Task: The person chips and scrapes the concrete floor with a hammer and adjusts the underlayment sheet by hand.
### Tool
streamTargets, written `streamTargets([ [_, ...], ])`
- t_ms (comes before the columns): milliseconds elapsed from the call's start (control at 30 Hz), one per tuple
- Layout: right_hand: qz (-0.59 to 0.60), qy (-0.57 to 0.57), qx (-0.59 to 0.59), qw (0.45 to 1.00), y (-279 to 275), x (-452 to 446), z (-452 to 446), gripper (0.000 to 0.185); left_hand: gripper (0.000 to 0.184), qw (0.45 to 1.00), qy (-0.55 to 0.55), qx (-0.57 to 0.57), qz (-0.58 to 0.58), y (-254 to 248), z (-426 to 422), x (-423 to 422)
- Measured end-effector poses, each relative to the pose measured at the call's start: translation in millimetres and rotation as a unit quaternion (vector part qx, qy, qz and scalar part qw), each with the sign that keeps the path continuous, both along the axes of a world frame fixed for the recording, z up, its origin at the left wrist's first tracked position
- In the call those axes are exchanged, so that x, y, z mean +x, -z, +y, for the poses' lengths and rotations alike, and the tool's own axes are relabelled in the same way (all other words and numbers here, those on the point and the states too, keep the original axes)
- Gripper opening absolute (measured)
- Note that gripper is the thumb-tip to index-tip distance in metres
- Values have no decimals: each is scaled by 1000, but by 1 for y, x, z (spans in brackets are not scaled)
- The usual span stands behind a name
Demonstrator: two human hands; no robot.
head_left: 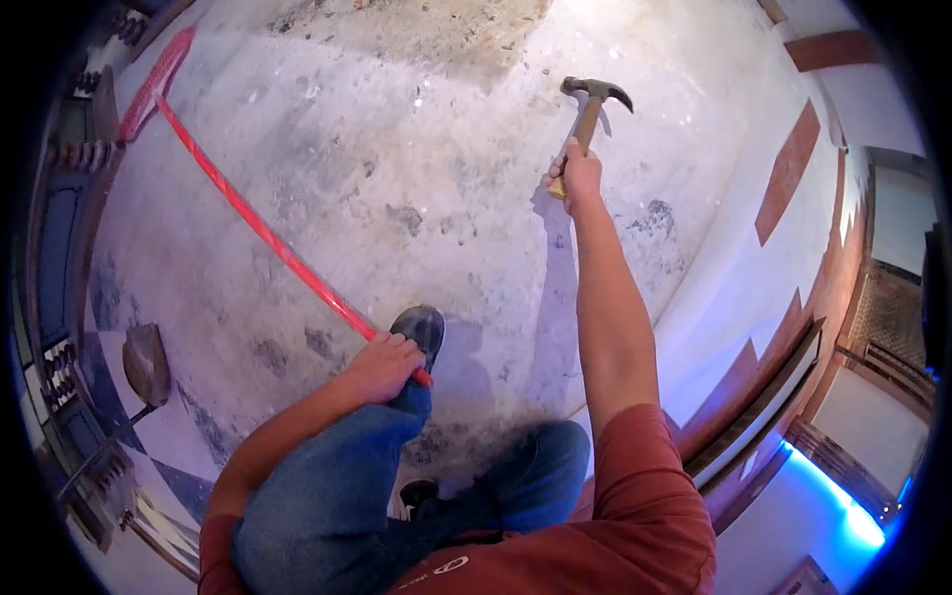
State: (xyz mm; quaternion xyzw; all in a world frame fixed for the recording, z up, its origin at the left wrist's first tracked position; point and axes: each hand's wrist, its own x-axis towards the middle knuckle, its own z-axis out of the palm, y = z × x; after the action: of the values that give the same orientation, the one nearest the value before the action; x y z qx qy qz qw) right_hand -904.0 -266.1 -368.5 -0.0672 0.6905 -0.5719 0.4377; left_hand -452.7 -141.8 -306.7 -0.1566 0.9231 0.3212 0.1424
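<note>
My right hand is stretched forward over the floor, wrapped round the wooden handle of a claw hammer. The metal head is at the far end, and its shadow falls on the floor beside it. My left hand is closed round the near end of a long red handle, beside my knee and shoe. That handle runs up and left to a red broom or brush head lying at the upper left.
The floor is pale, stained and worn. A shovel-like tool with a dark blade lies at the left on dark and light tiles. Carved wooden furniture lines the left edge. At the right are a wall with brown patches and a blue light.
</note>
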Motion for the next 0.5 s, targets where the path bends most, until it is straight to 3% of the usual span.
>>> streamTargets([
  [100,24,41,-16,999,-13,15,-5,27,17,999,-13,-30,23,5,7,2],
  [167,71,143,-24,987,-9,28,-10,29,16,999,-7,-37,32,6,7,3],
  [200,69,144,-23,987,5,17,-5,29,16,999,-6,-36,31,5,8,4],
  [267,-22,-5,-5,1000,8,-5,0,32,15,1000,-4,-17,16,4,5,2],
  [400,5,35,-27,999,-12,0,2,33,14,999,-9,-19,25,6,7,2],
  [467,65,144,-35,987,-12,20,-8,32,13,1000,-10,-11,23,4,4,0],
  [500,62,144,-33,987,-1,14,-8,32,13,1000,-10,-10,20,2,5,1],
])
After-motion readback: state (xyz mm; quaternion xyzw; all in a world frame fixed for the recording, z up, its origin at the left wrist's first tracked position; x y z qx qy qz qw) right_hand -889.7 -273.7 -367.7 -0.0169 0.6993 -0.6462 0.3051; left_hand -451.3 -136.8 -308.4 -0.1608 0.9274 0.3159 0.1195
